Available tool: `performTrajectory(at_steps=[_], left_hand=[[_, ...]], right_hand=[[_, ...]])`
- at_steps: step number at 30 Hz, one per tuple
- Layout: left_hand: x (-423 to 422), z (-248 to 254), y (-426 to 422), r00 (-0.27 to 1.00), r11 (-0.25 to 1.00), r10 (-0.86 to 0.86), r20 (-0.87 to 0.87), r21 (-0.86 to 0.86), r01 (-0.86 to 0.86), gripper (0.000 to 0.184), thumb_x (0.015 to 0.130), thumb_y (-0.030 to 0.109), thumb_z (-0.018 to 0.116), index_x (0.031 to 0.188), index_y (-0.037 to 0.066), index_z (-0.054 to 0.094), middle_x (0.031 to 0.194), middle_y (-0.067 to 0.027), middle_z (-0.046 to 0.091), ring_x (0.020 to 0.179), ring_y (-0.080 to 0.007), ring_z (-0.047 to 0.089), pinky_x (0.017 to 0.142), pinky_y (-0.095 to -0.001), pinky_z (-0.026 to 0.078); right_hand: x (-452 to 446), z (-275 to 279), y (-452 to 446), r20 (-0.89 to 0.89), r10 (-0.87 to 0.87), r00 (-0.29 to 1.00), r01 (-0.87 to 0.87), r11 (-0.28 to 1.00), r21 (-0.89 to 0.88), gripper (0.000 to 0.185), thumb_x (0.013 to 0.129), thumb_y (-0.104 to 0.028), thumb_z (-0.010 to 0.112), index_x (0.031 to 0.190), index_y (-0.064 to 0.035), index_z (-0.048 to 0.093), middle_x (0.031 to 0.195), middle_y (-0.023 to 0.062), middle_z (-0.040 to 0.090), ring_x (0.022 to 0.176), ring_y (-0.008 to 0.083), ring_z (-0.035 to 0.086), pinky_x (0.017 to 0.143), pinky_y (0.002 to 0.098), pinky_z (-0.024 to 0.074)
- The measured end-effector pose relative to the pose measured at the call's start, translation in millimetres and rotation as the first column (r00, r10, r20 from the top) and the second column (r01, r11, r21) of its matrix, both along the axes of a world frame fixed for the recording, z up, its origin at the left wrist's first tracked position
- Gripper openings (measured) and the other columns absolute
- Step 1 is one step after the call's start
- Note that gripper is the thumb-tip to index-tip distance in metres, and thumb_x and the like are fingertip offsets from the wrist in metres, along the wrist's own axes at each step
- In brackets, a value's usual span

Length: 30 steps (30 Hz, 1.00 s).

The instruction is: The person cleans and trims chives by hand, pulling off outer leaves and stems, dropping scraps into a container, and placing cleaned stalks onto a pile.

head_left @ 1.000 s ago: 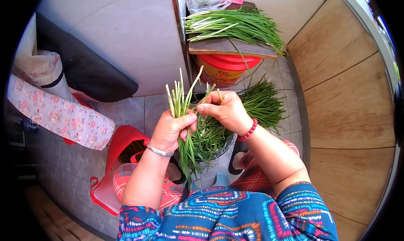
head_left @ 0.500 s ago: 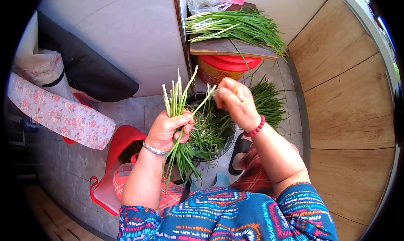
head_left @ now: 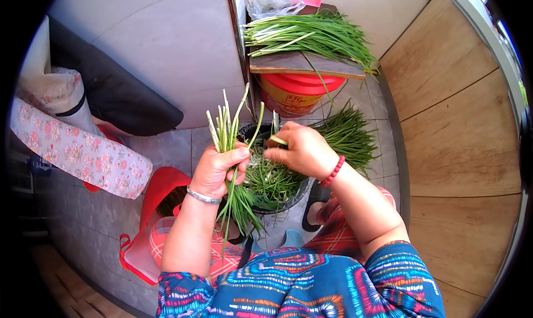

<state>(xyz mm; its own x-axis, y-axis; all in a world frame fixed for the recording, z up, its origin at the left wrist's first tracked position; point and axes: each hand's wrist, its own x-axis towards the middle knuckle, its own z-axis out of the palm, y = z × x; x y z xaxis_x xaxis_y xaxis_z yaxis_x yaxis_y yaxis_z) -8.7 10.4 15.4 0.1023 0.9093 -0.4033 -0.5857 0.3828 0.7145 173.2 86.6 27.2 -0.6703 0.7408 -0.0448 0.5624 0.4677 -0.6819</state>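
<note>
Clasping a bunch of garlic chives [head_left: 224, 134] around the stems, the left hand [head_left: 220, 171] has its fingers curled firmly, pale ends pointing away from the body, leaves drooping toward the lap. One stem [head_left: 256, 124] leans out rightward, toward the nearby right hand [head_left: 304, 150], whose thumb and forefinger pinch a short pale scrap [head_left: 279, 140], apart from the bunch. Below sits a black-lined bin [head_left: 303, 190] of trimmings [head_left: 272, 182]; a chive heap [head_left: 348, 135] lies beside it, and more chives [head_left: 311, 35] rest on a wooden board [head_left: 308, 64].
</note>
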Motion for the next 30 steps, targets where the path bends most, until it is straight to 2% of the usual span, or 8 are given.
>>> performTrajectory(at_steps=[1, 4, 9, 11, 15, 21, 25, 30], left_hand=[[0.7, -0.4, -0.3, 1.0, 1.0, -0.004, 0.001, 0.008, 0.004, 0.013, 0.072, 0.01, 0.06, 0.079, 0.004, 0.051, 0.056, -0.0049, 0.05, 0.037, -0.0066, 0.037, 0.035, -0.0222, 0.034], [5.8, -3.3, -1.3, 0.999, 1.0, -0.017, -0.033, -0.003, 0.017, 0.013, 0.072, 0.01, 0.061, 0.078, 0.004, 0.052, 0.056, -0.0054, 0.05, 0.037, -0.0067, 0.037, 0.035, -0.0222, 0.035], [12.9, 0.5, -0.7, 0.993, 0.996, -0.084, -0.086, 0.015, 0.086, 0.016, 0.072, 0.013, 0.061, 0.082, 0.003, 0.053, 0.063, -0.0065, 0.054, 0.038, -0.0061, 0.038, 0.037, -0.0207, 0.034], [10.4, -1.2, -1.2, 0.995, 0.995, -0.096, -0.021, -0.002, 0.096, 0.016, 0.074, 0.013, 0.06, 0.084, 0.002, 0.054, 0.067, -0.0068, 0.056, 0.041, -0.0061, 0.039, 0.038, -0.0201, 0.034], [10.5, -2.2, -1.1, 0.993, 0.994, -0.109, 0.039, 0.02, 0.108, 0.014, 0.074, 0.012, 0.058, 0.084, 0.002, 0.054, 0.068, -0.0068, 0.056, 0.044, -0.0072, 0.041, 0.04, -0.0211, 0.034], [16.4, -5.7, -2.5, 0.97, 0.971, -0.224, -0.096, 0.069, 0.231, 0.017, 0.077, 0.017, 0.056, 0.086, 0.002, 0.055, 0.068, -0.007, 0.055, 0.047, -0.01, 0.046, 0.041, -0.022, 0.036], [13.2, -11.3, -0.7, 0.995, 0.997, -0.08, 0.061, 0.012, 0.08, 0.019, 0.081, 0.024, 0.053, 0.083, 0.005, 0.052, 0.069, -0.0088, 0.056, 0.051, -0.0141, 0.051, 0.043, -0.0239, 0.04], [1.2, -10.3, 4.6, 0.989, 0.99, 0.141, -0.045, -0.007, -0.141, 0.014, 0.08, 0.02, 0.054, 0.084, 0.007, 0.049, 0.072, -0.0099, 0.058, 0.057, -0.0195, 0.058, 0.046, -0.0273, 0.046]], right_hand=[[-1.5, -0.2, 2.0, 0.001, 0.002, 1.0, -0.002, 1.0, 0.0, 0.033, 0.068, -0.032, 0.065, 0.083, -0.0033, 0.061, 0.077, 0.0149, 0.056, 0.073, 0.0234, 0.056, 0.065, 0.0319, 0.0431], [-8.1, -6.0, 2.2, -0.514, -0.164, 0.842, -0.012, 0.947, -0.322, 0.024, 0.079, -0.024, 0.057, 0.085, -0.0011, 0.06, 0.076, 0.0028, 0.056, 0.067, 0.0101, 0.05, 0.059, 0.025, 0.0408], [-4.6, 4.2, 2.4, -0.46, -0.289, 0.84, -0.041, 0.81, -0.585, 0.028, 0.086, -0.028, 0.044, 0.07, -0.0055, 0.051, 0.067, -0.0007, 0.049, 0.054, 0.0042, 0.041, 0.048, 0.0175, 0.0323], [-3.4, -4.7, 7.6, -0.647, -0.377, 0.663, -0.196, 0.746, -0.636, 0.03, 0.086, -0.03, 0.043, 0.07, -0.0053, 0.05, 0.072, 0.001, 0.049, 0.052, 0.005, 0.039, 0.046, 0.0173, 0.0314], [-1.6, -0.8, 8.4, -0.585, -0.552, 0.595, -0.306, 0.517, -0.799, 0.019, 0.086, -0.024, 0.045, 0.083, -0.0055, 0.05, 0.065, -0.0036, 0.041, 0.047, 0.0027, 0.031, 0.041, 0.0168, 0.0252], [-9.0, 2.8, 2.3, -0.524, -0.557, 0.644, -0.088, 0.626, -0.775, 0.02, 0.081, -0.021, 0.055, 0.095, -0.0064, 0.053, 0.056, -0.0087, 0.034, 0.042, 0.0006, 0.024, 0.036, 0.0163, 0.0177], [-2.1, 4.1, 7.9, -0.512, -0.565, 0.647, -0.076, 0.621, -0.78, 0.016, 0.08, -0.022, 0.057, 0.083, -0.0065, 0.059, 0.058, -0.006, 0.043, 0.04, 0.0011, 0.031, 0.036, 0.016, 0.0213], [5.4, 7.8, 13.8, -0.546, -0.588, 0.598, -0.175, 0.568, -0.804, 0.015, 0.081, -0.021, 0.055, 0.08, -0.006, 0.057, 0.055, -0.007, 0.038, 0.039, 0.0002, 0.025, 0.035, 0.0163, 0.0168]])
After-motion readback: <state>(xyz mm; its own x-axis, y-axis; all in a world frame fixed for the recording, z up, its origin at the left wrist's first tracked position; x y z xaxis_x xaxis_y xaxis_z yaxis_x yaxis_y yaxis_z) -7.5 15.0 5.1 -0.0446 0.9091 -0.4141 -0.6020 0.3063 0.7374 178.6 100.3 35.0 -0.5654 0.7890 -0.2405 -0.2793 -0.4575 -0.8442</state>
